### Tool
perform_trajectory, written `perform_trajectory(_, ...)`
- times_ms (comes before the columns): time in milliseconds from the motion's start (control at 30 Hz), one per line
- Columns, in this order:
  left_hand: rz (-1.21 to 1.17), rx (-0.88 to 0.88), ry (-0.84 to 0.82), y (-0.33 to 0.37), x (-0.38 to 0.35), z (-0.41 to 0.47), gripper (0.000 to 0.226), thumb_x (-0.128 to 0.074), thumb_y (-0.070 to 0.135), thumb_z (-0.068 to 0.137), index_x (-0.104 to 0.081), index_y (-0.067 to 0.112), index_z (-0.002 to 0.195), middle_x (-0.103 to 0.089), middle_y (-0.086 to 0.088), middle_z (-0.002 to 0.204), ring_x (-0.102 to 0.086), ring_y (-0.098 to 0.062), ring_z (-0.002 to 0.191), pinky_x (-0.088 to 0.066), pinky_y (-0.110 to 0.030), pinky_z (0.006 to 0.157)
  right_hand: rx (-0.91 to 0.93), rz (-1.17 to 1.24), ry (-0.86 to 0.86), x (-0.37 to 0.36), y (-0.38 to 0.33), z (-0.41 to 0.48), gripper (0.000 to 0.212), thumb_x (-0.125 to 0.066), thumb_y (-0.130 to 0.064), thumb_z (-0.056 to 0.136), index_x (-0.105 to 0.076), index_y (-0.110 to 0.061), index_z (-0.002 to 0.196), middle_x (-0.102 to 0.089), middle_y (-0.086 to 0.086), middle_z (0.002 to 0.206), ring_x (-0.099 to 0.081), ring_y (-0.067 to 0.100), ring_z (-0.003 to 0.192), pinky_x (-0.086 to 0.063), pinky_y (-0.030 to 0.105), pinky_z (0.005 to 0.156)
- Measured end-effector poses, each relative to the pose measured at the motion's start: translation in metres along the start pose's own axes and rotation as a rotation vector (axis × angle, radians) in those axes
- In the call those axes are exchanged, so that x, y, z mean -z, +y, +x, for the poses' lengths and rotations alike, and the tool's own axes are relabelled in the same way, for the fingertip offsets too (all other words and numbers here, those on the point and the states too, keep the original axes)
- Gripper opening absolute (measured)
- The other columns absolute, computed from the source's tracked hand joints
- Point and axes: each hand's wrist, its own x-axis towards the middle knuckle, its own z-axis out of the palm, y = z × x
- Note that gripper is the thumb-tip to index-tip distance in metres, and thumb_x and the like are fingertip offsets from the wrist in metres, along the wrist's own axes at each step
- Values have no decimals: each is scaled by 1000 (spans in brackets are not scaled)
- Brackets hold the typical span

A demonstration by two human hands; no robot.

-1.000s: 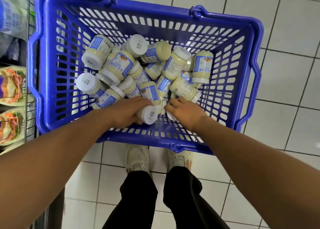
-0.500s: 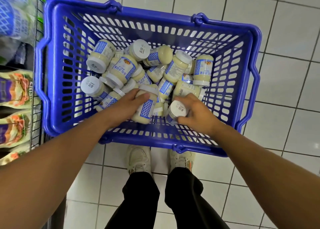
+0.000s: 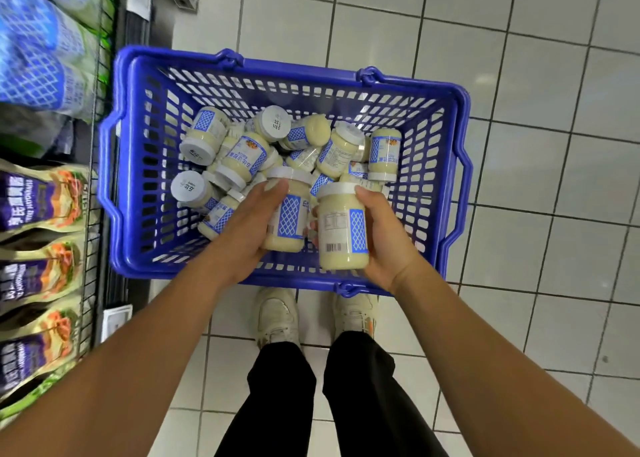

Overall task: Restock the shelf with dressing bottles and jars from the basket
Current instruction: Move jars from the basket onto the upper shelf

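Observation:
A blue plastic basket [image 3: 138, 214] stands on the tiled floor and holds several cream-filled dressing jars [image 3: 242, 155] with white lids and blue lattice labels, lying jumbled. My left hand [image 3: 247, 224] grips one jar [image 3: 289, 221] lifted above the pile. My right hand [image 3: 384, 235] grips another jar [image 3: 341, 231], its barcode label facing me. The two held jars are side by side over the basket's near half.
A wire shelf [image 3: 95, 166] runs along the left, with purple and yellow dressing pouches [image 3: 38, 200] below and blue lattice packs [image 3: 34, 48] above. My shoes [image 3: 277, 314] stand just behind the basket. White tiled floor [image 3: 554, 179] stretches to the right.
Both hands have closed round a jar each and raised them out of the pile. The view has pulled back from the basket, showing more shelf and floor.

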Motion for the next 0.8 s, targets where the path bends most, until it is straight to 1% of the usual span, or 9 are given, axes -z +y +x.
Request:
perform_trajectory(133, -98, 63, -7, 16, -7, -19, 33, -46, 40, 99, -63, 19, 118, -76, -2, 101, -74, -15, 86, -60, -31, 64, 29, 114, -46, -14, -2, -21, 41, -52, -40, 92, -77, -9, 104, -72, 17, 97, -72, 28, 82, -61, 40, 76)
perform_trajectory(233, -101, 55, -41, 32, -12, -35, 31, -40, 27, 103, -59, 16, 124, -73, -5, 108, -71, -18, 91, -61, -33, 69, 72, 122, -103, -20, -7, -41, 41, -60, -22, 81, -64, -6, 118, -71, 16, 102, -71, 28, 88, -60, 42, 77)
perform_trajectory(300, -85, 24, -78, 43, -15, -46, 24, -43, 24, 102, -59, 19, 119, -75, 1, 99, -72, -13, 84, -60, -30, 62, 94, 89, -149, -28, -14, -53, 42, -58, -11, 79, -59, -4, 121, -69, 16, 104, -69, 28, 91, -60, 42, 77)
perform_trajectory(367, -52, -12, -102, 52, -17, -57, 22, -50, 28, 100, -57, 20, 119, -75, 5, 96, -71, -10, 81, -57, -28, 59, 121, 25, -163, -37, -20, -64, 44, -56, -11, 81, -57, -6, 125, -69, 15, 108, -69, 27, 93, -60, 42, 76)
perform_trajectory(467, -17, -49, -101, 67, -23, -78, 53, -61, 40, 83, -52, 20, 131, -73, 2, 107, -71, -16, 87, -58, -32, 62, 161, -16, -167, -49, -25, -80, 46, -60, -16, 86, -57, -12, 131, -66, 16, 119, -67, 28, 100, -59, 45, 80)
perform_trajectory(567, -1, -66, -94, 82, -30, -97, 64, -65, 43, 78, -47, 25, 137, -71, -4, 118, -70, -29, 97, -58, -37, 64, 227, -16, -128, -62, -27, -99, 51, -68, -20, 86, -54, -24, 135, -69, 10, 123, -70, 26, 102, -61, 41, 75)
perform_trajectory(633, 24, -96, -99, 92, -35, -109, 63, -65, 44, 79, -47, 25, 136, -70, -6, 120, -71, -27, 95, -56, -32, 58, 264, -11, -98, -72, -28, -112, 58, -71, -19, 85, -49, -33, 137, -71, 6, 121, -72, 24, 101, -60, 39, 73)
perform_trajectory(700, 40, -119, -109, 99, -41, -122, 60, -65, 42, 79, -49, 23, 134, -71, -4, 111, -71, -17, 83, -53, -26, 53, 299, -52, -83, -84, -30, -125, 62, -72, -16, 83, -47, -39, 135, -73, 2, 118, -72, 23, 103, -60, 38, 72)
perform_trajectory(800, -40, -129, -137, 108, -47, -141, 39, -62, 24, 90, -53, 25, 128, -72, 1, 99, -69, -12, 75, -52, -25, 50, 356, -111, -116, -99, -35, -148, 80, -69, -2, 79, -41, -38, 145, -70, 5, 122, -69, 26, 107, -59, 38, 73)
